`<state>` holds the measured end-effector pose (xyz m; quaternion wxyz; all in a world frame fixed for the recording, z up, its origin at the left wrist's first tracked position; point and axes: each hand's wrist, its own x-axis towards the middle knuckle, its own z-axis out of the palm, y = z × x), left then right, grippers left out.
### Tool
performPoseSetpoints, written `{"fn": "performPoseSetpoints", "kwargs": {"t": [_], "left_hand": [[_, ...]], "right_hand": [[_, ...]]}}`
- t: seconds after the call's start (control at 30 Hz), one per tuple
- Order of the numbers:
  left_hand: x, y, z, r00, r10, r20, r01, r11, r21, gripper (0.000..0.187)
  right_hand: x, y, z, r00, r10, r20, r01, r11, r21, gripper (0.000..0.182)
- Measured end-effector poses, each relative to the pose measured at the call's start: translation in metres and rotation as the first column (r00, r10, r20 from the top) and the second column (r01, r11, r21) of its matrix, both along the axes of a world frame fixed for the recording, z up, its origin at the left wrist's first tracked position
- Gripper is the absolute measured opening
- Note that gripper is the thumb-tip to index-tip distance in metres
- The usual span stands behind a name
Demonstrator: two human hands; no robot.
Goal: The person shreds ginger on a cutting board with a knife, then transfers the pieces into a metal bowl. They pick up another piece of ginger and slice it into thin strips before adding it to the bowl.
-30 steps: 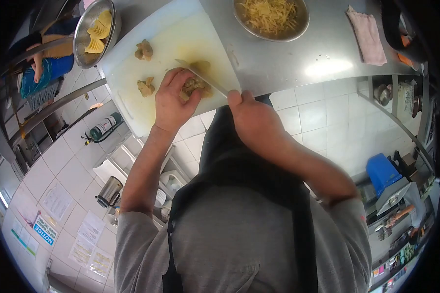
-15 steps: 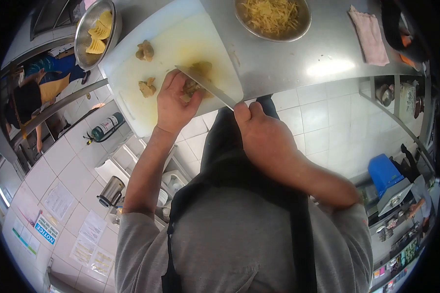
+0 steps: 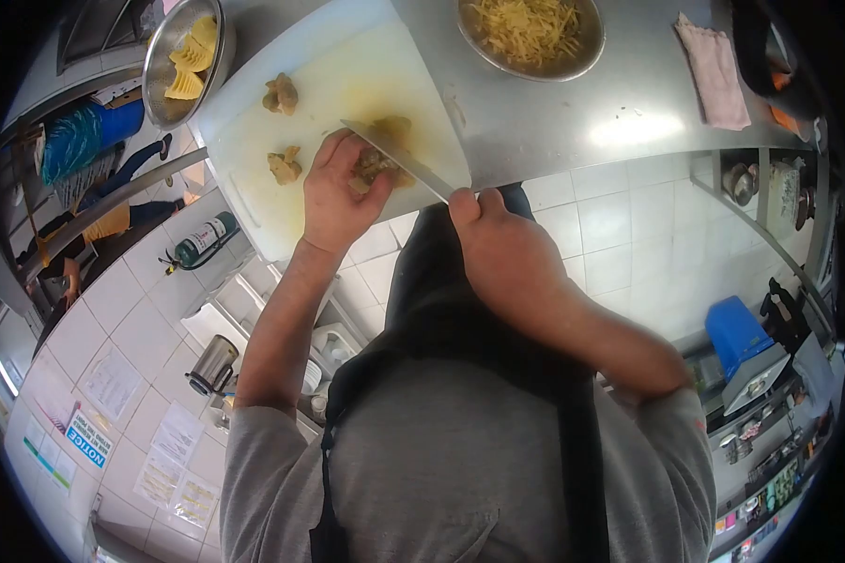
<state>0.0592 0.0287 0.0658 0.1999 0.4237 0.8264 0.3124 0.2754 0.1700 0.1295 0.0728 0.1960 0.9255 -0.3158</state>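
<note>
The knife (image 3: 399,159) lies with its long axis running diagonally across the cutting board (image 3: 347,75): the tip points to the far left, the handle end to the near right, where it enters the right hand (image 3: 502,253). The blade rests on the brownish food piece (image 3: 377,161) at the near right part of the board.

Compared with the frame half a second earlier, the blade angle and position are nearly unchanged; the right hand sits marginally further right. The person in blue at the far left has shifted position.

The right hand is closed in a fist around the knife handle, just off the near edge of the board. The left hand (image 3: 333,197) is curled, fingers bent downward, pressing on the food piece just left of the blade; it is partly closed on the piece.

Two further food pieces (image 3: 282,94) (image 3: 284,166) lie on the board to the left, apart from the hands. A metal bowl of shredded food (image 3: 530,28) stands far right of the board.
</note>
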Motion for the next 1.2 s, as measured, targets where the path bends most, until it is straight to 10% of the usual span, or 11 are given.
{"fn": "performPoseSetpoints", "kwargs": {"t": [1.2], "left_hand": [[0.000,-0.008,-0.013,0.998,-0.007,-0.067,0.011,0.999,0.052,0.041]], "right_hand": [[0.004,0.000,0.002,1.000,0.009,0.005,-0.008,1.000,-0.011,0.020]]}}
